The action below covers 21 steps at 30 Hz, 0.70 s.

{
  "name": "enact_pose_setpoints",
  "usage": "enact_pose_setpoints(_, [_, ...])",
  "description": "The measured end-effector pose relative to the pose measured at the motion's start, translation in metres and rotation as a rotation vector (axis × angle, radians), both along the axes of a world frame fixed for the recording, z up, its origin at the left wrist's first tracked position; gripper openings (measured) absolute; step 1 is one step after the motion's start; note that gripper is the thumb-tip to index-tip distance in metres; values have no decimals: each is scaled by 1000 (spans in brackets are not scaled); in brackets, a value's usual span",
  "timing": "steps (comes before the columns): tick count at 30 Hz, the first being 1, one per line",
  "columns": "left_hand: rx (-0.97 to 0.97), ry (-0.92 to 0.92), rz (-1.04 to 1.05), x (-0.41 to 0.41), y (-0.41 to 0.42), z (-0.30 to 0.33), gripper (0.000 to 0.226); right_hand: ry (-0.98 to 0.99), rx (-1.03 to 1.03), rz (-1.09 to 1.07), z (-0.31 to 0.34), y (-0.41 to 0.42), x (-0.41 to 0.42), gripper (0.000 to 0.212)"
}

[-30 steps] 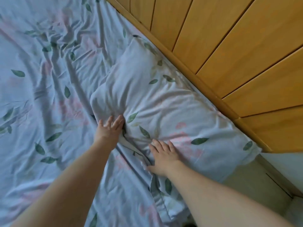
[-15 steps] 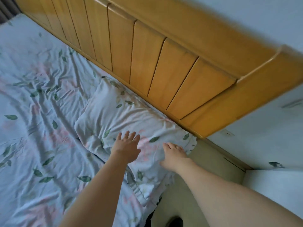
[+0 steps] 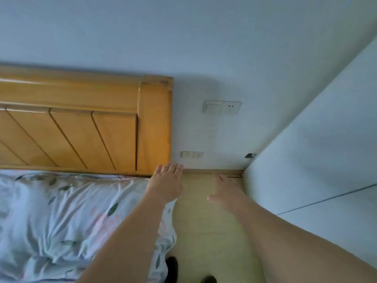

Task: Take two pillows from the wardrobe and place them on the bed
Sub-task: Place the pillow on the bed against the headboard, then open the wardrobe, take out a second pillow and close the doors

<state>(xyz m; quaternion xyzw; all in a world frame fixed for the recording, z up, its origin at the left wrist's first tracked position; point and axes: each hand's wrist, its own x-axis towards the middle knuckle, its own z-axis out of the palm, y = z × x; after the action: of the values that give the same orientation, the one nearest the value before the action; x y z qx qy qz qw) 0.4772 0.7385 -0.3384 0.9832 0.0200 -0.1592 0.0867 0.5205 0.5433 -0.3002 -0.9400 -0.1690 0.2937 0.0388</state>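
Left hand (image 3: 166, 183) is empty, fingers spread, raised over the bed's (image 3: 30, 252) corner. Right hand (image 3: 226, 190) is empty too, flat and loose over the beige floor (image 3: 204, 231). One pillow (image 3: 67, 205) lies by the glossy wooden headboard (image 3: 81, 129), soft, wrinkled leaf-print cotton. Likely light and squashy; best gripped at both short ends.

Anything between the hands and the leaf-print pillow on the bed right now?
Nothing visible. Left hand hangs open at the pillow edge by the headboard; right hand is open over the floor. Both empty.
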Motion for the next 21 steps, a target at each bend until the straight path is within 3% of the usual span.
enact_pose_setpoints(8, [-22, -125, -295, 94, -167, 69, 68, -98, 94, -334, 58, -179, 28, 62])
enact_pose_setpoints(12, [-49, -195, -456, 132, -246, 102, 66, -95, 167, -544, 85, -257, 36, 71])
enact_pose_setpoints(21, [-216, -421, -839, 230, -387, 208, 64, -172, 374, -936, 136, -357, 63, 68])
